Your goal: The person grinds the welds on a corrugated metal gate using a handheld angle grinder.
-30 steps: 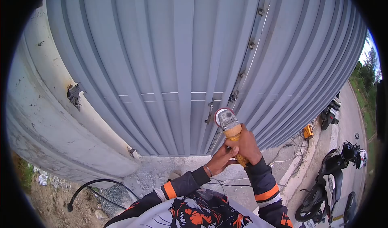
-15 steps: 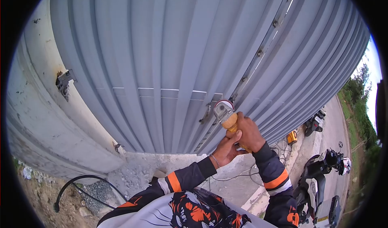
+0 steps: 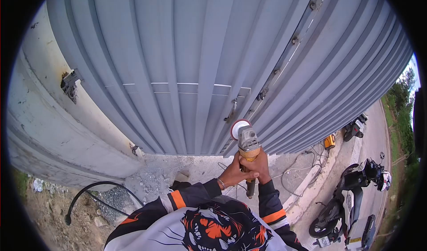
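An angle grinder (image 3: 249, 145) with a grey head and yellow body is held in front of the grey corrugated metal gate (image 3: 187, 64). Its round disc (image 3: 240, 129), white with a red rim, faces up at the upper left of the tool. My left hand (image 3: 234, 172) is closed around the body from the left, a bracelet at its wrist. From the right, my right hand (image 3: 259, 165) wraps the same body. Above the disc, a metal latch (image 3: 231, 110) sits on the gate, apart from the grinder.
A concrete wall (image 3: 58, 131) curves along the left. Black hose (image 3: 89, 186) lies on the ground at lower left. Cables (image 3: 307, 173) run towards a yellow machine (image 3: 329, 141) on the right. A motorcycle (image 3: 344, 202) stands at lower right beside the road (image 3: 377, 131).
Both hands and the grinder have moved down, away from the gate's latch area. The grinder has turned more upright, and its disc now shows its face. The view has shifted slightly.
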`<state>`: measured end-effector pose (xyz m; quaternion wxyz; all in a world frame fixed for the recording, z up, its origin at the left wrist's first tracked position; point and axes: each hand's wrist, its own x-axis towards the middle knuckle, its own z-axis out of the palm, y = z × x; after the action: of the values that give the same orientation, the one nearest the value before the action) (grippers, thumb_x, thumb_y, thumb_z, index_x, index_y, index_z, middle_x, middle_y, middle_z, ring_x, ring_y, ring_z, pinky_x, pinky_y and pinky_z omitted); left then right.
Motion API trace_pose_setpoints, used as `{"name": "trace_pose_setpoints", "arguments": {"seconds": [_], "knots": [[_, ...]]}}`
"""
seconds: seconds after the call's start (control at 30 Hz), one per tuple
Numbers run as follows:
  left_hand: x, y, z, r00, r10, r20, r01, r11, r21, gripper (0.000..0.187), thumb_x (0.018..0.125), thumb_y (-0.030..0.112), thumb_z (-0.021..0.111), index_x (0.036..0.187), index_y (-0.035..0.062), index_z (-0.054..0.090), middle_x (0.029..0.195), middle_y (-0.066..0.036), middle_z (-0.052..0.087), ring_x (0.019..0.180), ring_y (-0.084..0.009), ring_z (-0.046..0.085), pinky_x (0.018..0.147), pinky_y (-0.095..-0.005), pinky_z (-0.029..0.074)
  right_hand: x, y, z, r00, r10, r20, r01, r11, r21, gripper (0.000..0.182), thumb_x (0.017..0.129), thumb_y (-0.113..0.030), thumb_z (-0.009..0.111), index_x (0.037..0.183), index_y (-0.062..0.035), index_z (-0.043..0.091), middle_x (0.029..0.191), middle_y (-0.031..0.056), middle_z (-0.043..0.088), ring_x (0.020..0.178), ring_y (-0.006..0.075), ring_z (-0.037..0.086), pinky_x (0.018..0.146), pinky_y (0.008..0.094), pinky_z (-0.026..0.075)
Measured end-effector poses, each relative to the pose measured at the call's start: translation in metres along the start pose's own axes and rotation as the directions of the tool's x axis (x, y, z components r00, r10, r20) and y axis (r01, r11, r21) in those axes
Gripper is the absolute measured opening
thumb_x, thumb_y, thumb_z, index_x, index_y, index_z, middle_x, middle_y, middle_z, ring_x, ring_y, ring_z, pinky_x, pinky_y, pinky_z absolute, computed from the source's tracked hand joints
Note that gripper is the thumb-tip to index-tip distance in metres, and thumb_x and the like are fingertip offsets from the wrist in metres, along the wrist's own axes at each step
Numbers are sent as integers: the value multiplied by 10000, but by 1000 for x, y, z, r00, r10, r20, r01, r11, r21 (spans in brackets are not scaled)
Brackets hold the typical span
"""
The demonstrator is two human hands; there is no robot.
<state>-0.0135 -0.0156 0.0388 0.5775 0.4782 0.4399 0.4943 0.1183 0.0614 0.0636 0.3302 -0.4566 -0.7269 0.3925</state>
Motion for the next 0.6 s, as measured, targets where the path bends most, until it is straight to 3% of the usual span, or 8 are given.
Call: {"name": "trace_pose_setpoints", "arguments": {"seconds": [0.03,0.07,0.17,0.23,0.33,0.43,0.53,0.6], "knots": [[-4,-10,-12,1000,16,11,-17,988,153,1215,773,520,916,1593,6,181,1544,-211,433,1477,-350,429,1200,-430,398,-6,14,15,1000,3,-25,1,992,127,580,739,-237,860,1167,49,593,1035,172,749,961,281,756,847,385,599],[-9,-21,-25,999,20,38,-27,981,192,1321,734,481,949,1626,-4,104,1585,-239,400,1498,-365,404,1221,-440,362,-9,26,30,999,9,-53,5,967,254,565,747,-207,865,1172,47,593,1064,152,749,976,245,749,859,368,597],[-25,-81,-61,998,57,31,-65,864,499,1362,734,422,955,1654,20,33,1606,-243,377,1508,-370,393,1226,-448,350,-23,47,74,997,80,6,-72,856,512,529,776,-139,871,1189,38,592,1105,118,731,1000,195,717,886,336,583],[-44,-85,-67,999,-12,-49,30,915,402,1353,734,315,960,1667,30,22,1614,-233,368,1510,-335,389,1223,-432,350,-33,58,107,993,113,25,-107,810,577,534,780,-132,877,1198,34,590,1115,113,725,1004,197,713,894,335,578],[-71,-104,-75,983,2,-182,45,966,254,1282,746,210,944,1668,30,72,1634,-206,341,1505,-295,387,1210,-403,361,-43,62,149,984,161,74,-168,711,683,539,783,-127,885,1204,32,589,1141,113,715,1022,191,704,913,334,569],[-92,-109,-77,948,-18,-319,62,990,129,1194,749,148,918,1655,33,149,1537,-160,466,1403,-241,492,1152,-383,422,-42,71,179,973,164,163,-231,645,729,518,809,-102,867,1230,24,592,1162,107,705,1039,184,691,927,328,560],[-94,-99,-81,909,44,-414,104,940,326,1141,757,128,904,1650,35,199,1479,-181,533,1329,-237,571,1109,-373,457,-34,72,193,966,197,169,-255,599,759,431,860,-63,813,1235,16,616,1155,86,703,1037,171,688,922,315,558],[-90,-92,-88,897,-10,-443,158,941,299,1120,762,136,901,1649,49,222,1423,-193,584,1275,-239,613,1074,-378,485,-23,71,196,962,232,145,-254,558,790,350,907,-30,748,1237,13,638,1141,61,701,1038,163,688,918,303,560]]}}
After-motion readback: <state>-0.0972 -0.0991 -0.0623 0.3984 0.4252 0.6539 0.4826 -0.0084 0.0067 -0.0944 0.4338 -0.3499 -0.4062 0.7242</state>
